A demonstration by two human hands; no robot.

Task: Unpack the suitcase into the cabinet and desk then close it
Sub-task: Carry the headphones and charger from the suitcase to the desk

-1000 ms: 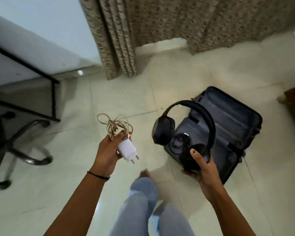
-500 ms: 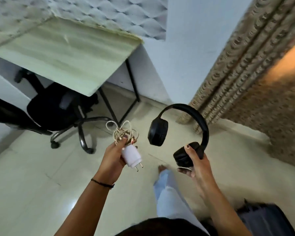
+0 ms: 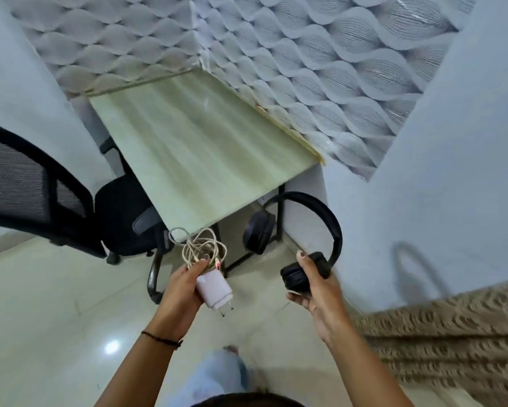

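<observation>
My left hand (image 3: 179, 295) grips a white charger plug (image 3: 214, 290) together with its coiled pale cable (image 3: 202, 247), prongs pointing down to the right. My right hand (image 3: 320, 298) holds black over-ear headphones (image 3: 314, 227) by the lower ear cup, with the band arching up and the other cup hanging free. Both hands are raised side by side just short of the pale wood-grain desk (image 3: 194, 148), whose near corner lies right above the cable. The suitcase is out of view.
A black mesh office chair (image 3: 50, 198) stands at the left, its seat tucked partly under the desk. Patterned wall panels meet behind the desk. A plain wall is at the right, with a patterned curtain (image 3: 440, 333) at lower right. My legs and pale floor tiles are below.
The view has swung from the open suitcase on the floor to the desk corner, which is now much nearer. Both hands still hold the same things.
</observation>
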